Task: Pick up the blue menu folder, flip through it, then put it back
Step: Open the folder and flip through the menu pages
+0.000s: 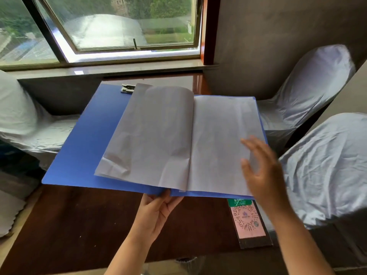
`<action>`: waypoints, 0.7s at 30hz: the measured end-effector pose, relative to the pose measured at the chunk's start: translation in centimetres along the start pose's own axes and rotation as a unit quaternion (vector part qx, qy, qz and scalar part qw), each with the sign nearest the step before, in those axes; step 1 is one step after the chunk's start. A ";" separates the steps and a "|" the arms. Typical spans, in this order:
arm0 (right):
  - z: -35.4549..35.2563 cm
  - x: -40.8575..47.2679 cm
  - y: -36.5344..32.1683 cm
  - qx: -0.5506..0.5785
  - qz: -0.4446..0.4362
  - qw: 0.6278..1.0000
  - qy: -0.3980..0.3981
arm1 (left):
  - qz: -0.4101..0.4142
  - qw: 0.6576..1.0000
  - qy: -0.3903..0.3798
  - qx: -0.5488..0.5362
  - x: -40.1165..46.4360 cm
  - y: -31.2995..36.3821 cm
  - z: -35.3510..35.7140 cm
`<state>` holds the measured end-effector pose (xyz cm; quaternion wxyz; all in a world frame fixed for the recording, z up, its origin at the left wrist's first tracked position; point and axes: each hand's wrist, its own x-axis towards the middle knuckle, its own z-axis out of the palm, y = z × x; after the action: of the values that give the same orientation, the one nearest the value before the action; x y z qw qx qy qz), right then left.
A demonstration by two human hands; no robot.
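The blue menu folder (85, 139) is held open above the dark wooden table (79, 221), its left cover spread wide with a metal clip (128, 88) at the top edge. White pages (162, 135) lie fanned across both halves. My left hand (156, 211) grips the folder's bottom edge at the spine from below. My right hand (260, 167) hovers blurred over the lower right page, fingers spread; whether it touches the page I cannot tell.
A pink QR-code card in a dark stand (249, 223) lies on the table under the folder's right corner. Chairs in pale fabric covers stand at left (25, 124) and right (317, 84). A window (119, 26) and sill run along the far side.
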<state>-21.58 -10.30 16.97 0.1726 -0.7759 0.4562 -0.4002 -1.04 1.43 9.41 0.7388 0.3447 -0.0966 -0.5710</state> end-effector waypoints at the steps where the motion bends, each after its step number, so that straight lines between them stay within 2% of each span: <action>1: -1.0 0.1 1.4 -0.041 0.035 0.998 0.013 | 0.004 1.000 0.003 0.000 0.1 0.2 -0.1; 3: -2.7 -0.1 3.9 -0.025 0.127 0.991 -0.025 | 0.013 1.000 0.004 0.002 0.3 0.5 -0.3; 5: -4.1 -0.4 5.2 0.135 0.216 0.963 -0.092 | 0.018 1.000 0.001 0.002 0.6 0.8 -0.3; 6: -4.6 -0.6 5.7 0.207 0.238 0.942 -0.118 | 0.018 1.000 0.002 -0.001 0.7 0.8 -0.3; 8: -5.1 -0.9 6.3 0.257 0.236 0.925 -0.148 | 0.016 1.000 0.006 -0.003 0.8 1.0 -0.4; 13: -5.0 -1.3 6.4 0.244 0.203 0.939 -0.135 | 0.014 1.000 0.009 -0.002 0.8 0.8 -0.4; 21: -3.8 -1.3 5.6 0.132 0.153 0.978 -0.044 | 0.016 1.000 0.010 0.003 0.6 0.7 -0.3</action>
<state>-28.02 -11.78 15.20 0.3526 -0.6840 0.5048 -0.3910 -0.07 1.09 9.47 0.7478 0.3506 -0.0966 -0.5555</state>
